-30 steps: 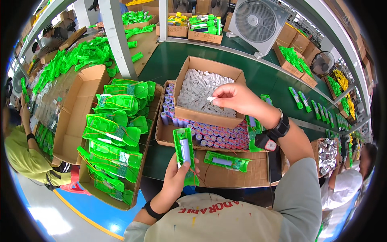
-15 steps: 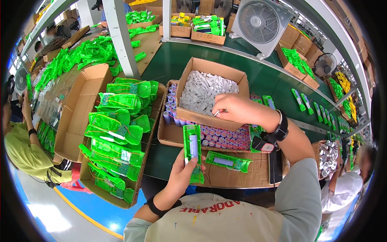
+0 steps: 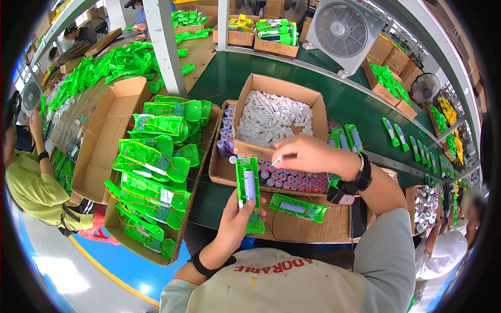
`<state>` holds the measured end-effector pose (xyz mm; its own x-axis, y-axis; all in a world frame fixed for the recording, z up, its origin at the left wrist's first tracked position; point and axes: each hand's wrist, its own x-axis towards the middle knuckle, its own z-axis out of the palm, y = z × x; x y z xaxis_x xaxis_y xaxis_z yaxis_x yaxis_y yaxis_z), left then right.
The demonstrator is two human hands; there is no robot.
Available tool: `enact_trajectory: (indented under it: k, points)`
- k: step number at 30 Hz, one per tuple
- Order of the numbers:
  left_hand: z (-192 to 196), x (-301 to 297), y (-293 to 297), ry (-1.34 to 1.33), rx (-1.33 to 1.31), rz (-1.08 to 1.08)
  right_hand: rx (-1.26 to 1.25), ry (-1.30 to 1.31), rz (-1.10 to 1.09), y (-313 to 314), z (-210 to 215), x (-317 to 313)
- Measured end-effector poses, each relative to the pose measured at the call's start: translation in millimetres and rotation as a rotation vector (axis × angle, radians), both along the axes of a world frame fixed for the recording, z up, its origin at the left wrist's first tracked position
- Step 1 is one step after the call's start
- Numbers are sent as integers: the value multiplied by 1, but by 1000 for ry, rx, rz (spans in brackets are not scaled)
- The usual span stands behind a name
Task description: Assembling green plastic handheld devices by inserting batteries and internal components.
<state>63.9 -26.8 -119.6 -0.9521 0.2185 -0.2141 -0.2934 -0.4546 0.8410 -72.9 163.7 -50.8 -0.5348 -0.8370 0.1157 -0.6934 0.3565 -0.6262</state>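
My left hand (image 3: 234, 218) is closed around a green plastic housing (image 3: 255, 225) that stands nearly upright. A purple cylindrical battery cell (image 3: 249, 182) lies inside this housing. Pinched in my right hand (image 3: 297, 153) is a small white plastic piece (image 3: 277, 160), held just right of the housing's top. Behind that hand, a cardboard box (image 3: 319, 121) contains many similar white pieces (image 3: 276, 116). It rests on a lower carton of upright battery cells (image 3: 292, 180). Another green housing with a cell and circuit board (image 3: 313, 212) lies on cardboard in front of me.
On my left stands a long carton (image 3: 180, 244) full of wired green housings, beside an empty carton (image 3: 99, 141). A white box fan (image 3: 342, 28) stands at the back. Green units line the right side of the green table (image 3: 365, 112). Another person (image 3: 36, 180) works at far left.
My right hand has come down and nearer, out of the box of white pieces toward the green housing, carrying one white piece. My left hand stays about where it was.
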Motion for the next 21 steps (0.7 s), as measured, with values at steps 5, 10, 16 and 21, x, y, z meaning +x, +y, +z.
enact_trajectory:
  k: [5, 10, 16, 21]
  points:
    - [7, 9, -11, 6, 10, 73, 27, 293, -118, -5, -8, 19]
    - [19, 22, -27, 29, 34, 171, -91, 427, -128, -6, -4, 28]
    - [26, 38, -34, 88, 67, 173, -219, 205, -105, -20, -4, 50]
    - [25, 38, -27, 78, -6, 85, -373, -296, -281, -19, 9, 56]
